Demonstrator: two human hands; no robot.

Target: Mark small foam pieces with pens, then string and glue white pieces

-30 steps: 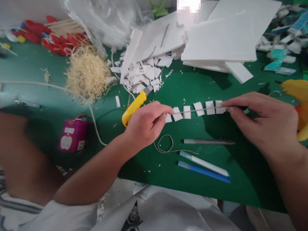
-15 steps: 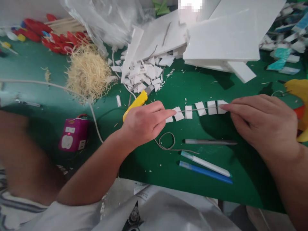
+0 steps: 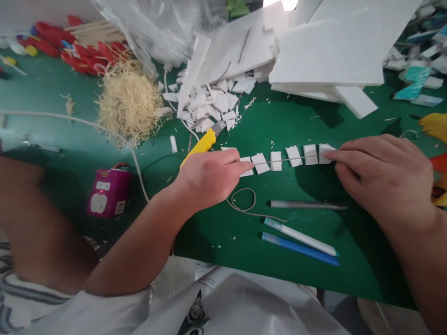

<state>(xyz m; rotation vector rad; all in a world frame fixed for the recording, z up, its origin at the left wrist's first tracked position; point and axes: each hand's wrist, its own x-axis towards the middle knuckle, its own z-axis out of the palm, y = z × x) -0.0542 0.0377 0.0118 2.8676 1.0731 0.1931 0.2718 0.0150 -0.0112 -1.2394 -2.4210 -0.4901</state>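
A thin grey string (image 3: 283, 160) runs taut across a row of small white foam pieces (image 3: 275, 164) on the green table. My left hand (image 3: 211, 179) is closed on the string's left part, with its fingertips over a foam piece. At the row's other end, my right hand (image 3: 384, 174) holds the string against the rightmost foam piece (image 3: 324, 150), its fingers bent together. A loose coil of string (image 3: 244, 211) lies below my left hand. Partly behind that hand is a yellow utility knife (image 3: 200, 146) with its blade out.
Nearer me lie a grey pen (image 3: 307, 204), a white pen (image 3: 303, 237) and a blue pen (image 3: 300, 249). Foam scraps (image 3: 214, 104), foam sheets (image 3: 328, 51) and a straw-like heap (image 3: 129, 104) sit farther back. A purple box (image 3: 108, 193) and another person's arm (image 3: 38, 218) are left.
My left hand has slid slightly left along the string, and a white foam piece now shows above its knuckles. My right hand keeps its place on the row's end. The view has shifted a little.
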